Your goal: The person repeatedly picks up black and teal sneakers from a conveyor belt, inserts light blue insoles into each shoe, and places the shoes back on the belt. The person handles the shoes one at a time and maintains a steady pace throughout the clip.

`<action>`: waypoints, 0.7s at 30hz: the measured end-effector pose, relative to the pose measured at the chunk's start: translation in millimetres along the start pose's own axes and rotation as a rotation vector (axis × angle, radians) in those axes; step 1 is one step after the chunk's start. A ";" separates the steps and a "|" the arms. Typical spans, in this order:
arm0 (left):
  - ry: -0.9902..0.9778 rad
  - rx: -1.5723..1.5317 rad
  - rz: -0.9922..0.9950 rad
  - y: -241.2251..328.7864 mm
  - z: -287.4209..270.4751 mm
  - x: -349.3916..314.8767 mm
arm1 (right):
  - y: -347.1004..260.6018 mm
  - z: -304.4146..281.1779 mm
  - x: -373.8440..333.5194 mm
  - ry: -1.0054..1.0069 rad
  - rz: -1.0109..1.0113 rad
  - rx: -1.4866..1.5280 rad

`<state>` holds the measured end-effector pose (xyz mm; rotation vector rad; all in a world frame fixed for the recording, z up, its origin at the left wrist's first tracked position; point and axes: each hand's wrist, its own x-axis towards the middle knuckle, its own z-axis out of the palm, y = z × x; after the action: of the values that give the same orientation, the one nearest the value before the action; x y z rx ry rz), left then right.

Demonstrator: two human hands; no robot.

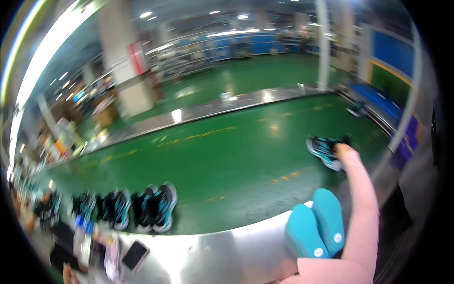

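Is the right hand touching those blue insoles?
No, the right hand is out at a shoe, well beyond the insoles by the metal edge.

A head-worn fisheye looks across the green belt

A dark phone lies near the lower edge of the view, on the metal counter. Past the green belt, a pale pillar bears a red-and-white sign, with a cardboard box left of its foot. A white post stands farther right, then a blue panel. A bright tube light runs along the upper left.
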<state>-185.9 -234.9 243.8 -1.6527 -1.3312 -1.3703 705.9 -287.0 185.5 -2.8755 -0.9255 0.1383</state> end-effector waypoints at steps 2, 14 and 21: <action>-0.446 0.057 -0.354 39.7 -4.2 6.9 | -16.2 -10.0 -24.8 0.077 0.065 -0.261; -0.889 -0.843 -0.107 141.7 195.0 -134.6 | -129.8 37.7 20.4 0.018 -0.206 0.061; -0.572 -0.980 -0.229 239.5 307.0 -160.3 | -372.6 87.6 -168.0 0.034 -0.808 0.062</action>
<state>149.9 -84.4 39.0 -2.7636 -1.2207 -1.9562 345.1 -77.6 159.3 -2.2132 -1.9202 0.0362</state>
